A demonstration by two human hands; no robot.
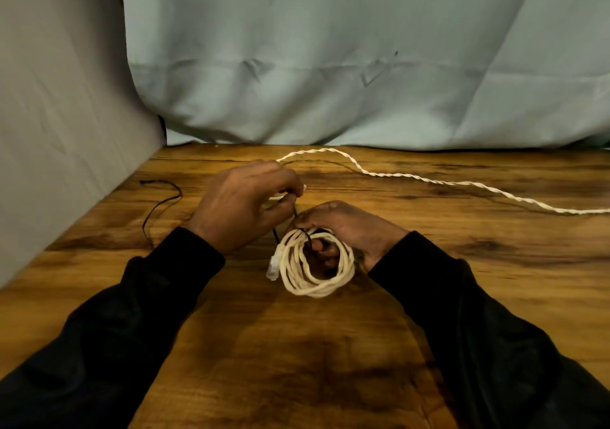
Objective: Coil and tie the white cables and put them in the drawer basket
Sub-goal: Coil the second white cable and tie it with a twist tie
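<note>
- The right hand (343,230) holds a coil of white cable (317,263); its fingers (321,245) curl through the middle of the loops, and the thumb presses on the top of the bundle.
- A clear plug (272,268) hangs at the left side of the coil, just left of those curled fingers.
- A thin black tie (308,239) crosses the top of the coil beside the right thumb, and its end runs up to the left hand (244,201).
- The left hand's fingertips are pressed together, pinching the black tie just above and to the left of the right thumb; something white shows under those fingers too, but what it is cannot be told.
- A second white cable (412,178), twisted, lies loose on the wooden table (264,346), running from behind the left fingers away to the right.
- A spare black tie (161,204) lies on the table well left of the left hand.
- Black sleeves (132,313) cover both arms.
</note>
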